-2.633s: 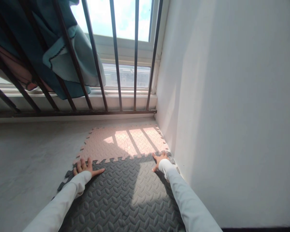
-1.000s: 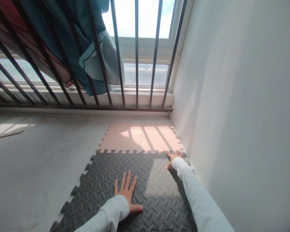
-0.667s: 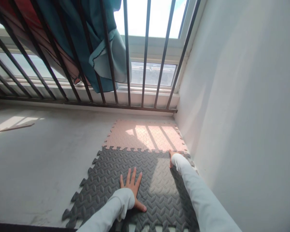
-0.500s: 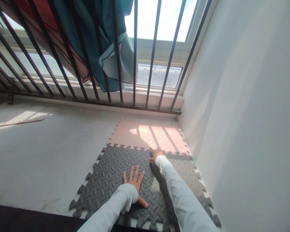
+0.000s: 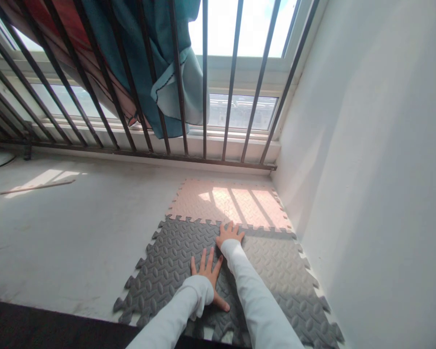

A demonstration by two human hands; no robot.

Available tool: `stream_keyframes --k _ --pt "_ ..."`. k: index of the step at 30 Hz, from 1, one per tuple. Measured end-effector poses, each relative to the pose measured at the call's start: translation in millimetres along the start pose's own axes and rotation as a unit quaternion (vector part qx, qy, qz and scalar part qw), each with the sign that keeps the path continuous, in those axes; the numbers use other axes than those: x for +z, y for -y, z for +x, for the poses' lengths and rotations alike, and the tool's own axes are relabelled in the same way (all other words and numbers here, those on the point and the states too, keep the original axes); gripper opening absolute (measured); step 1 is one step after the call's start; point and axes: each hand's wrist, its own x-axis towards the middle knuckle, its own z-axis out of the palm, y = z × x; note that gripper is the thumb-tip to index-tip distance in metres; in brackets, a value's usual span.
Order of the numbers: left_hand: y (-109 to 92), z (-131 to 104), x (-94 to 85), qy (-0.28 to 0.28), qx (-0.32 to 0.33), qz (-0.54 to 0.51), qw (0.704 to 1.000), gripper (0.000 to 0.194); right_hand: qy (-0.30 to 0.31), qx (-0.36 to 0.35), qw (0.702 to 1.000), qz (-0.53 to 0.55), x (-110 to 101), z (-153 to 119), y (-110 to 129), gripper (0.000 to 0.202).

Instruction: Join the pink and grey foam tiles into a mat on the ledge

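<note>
My left hand (image 5: 208, 276) lies flat with fingers spread on the dark grey foam mat (image 5: 167, 261), which has a raised tread pattern and a jigsaw edge. Just ahead and to the right, my right hand (image 5: 230, 234) presses down with its fingers apart, near the seam where the grey meets the pink foam mat (image 5: 196, 198). Sunlight falls on the grey matting (image 5: 287, 276) to the right of my right arm. My right forearm covers much of the middle of the grey area, so any join there is hidden.
A white wall (image 5: 378, 194) runs along the right side of the mats. Behind them stands a dark metal railing (image 5: 205, 121), with teal cloth (image 5: 131, 58) hanging behind its bars. A thin stick (image 5: 38, 186) lies on the pale floor (image 5: 76, 242) at left.
My right hand has shifted left and its fingers have spread flat on the matting. The dark gap beside my right forearm no longer shows. My left hand stays planted; the view has shifted slightly.
</note>
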Motion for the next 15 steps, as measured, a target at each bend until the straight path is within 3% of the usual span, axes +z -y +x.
stream_keyframes --k 7,15 --pt "-1.5 -1.0 -3.4 0.021 -0.005 0.003 1.0 0.123 0.006 -0.053 0.998 -0.017 8.7 1.0 3.5 0.061" --pt "0.0 -4.7 -7.8 0.024 0.008 -0.012 1.0 0.122 0.013 -0.051 0.998 -0.037 1.5 5.8 10.3 0.064"
